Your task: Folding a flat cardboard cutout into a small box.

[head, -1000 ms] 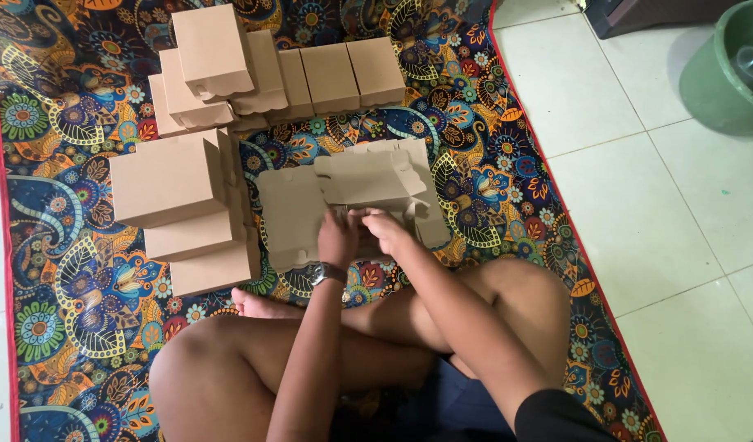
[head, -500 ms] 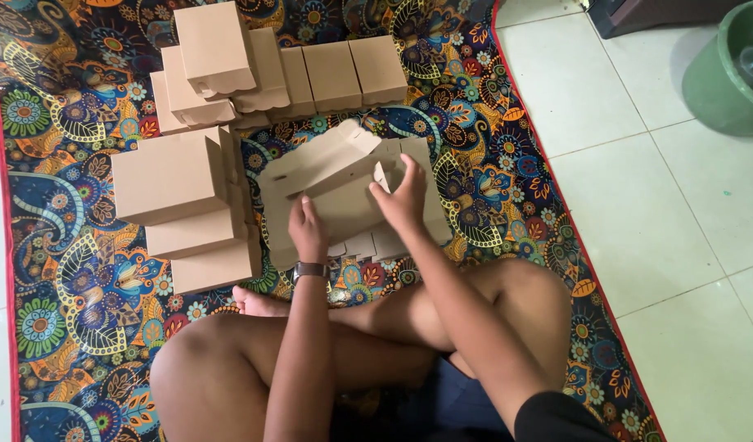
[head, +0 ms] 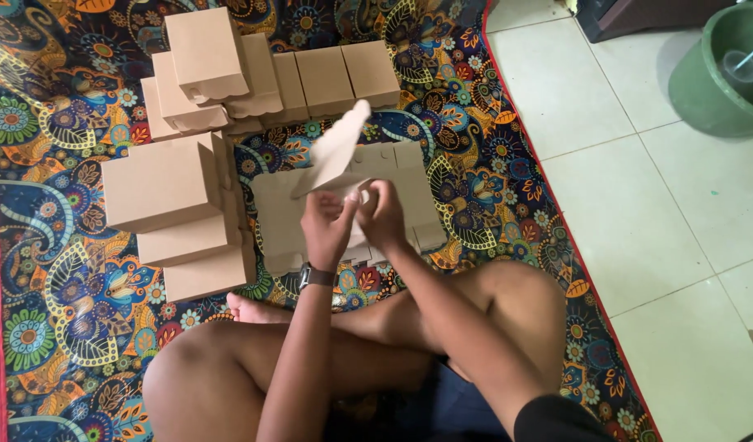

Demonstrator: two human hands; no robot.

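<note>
I sit cross-legged on a patterned mat. My left hand (head: pixel 326 225), with a dark watch at the wrist, and my right hand (head: pixel 382 214) both grip a flat brown cardboard box blank (head: pixel 335 147), lifted and tilted up edge-on above a pile of flat cardboard blanks (head: pixel 409 184) lying on the mat. The two hands are close together at the blank's lower edge. A scalloped flap points up and away from me.
Folded brown boxes are stacked at my left (head: pixel 160 184) and in a row at the back (head: pixel 335 78). The colourful mat (head: pixel 57 270) ends at a red border on the right; beyond it lie white floor tiles and a green bucket (head: pixel 720 69).
The cardboard blank went from lying flat on the pile to being lifted and turned edge-on. Both hands rose and came closer together.
</note>
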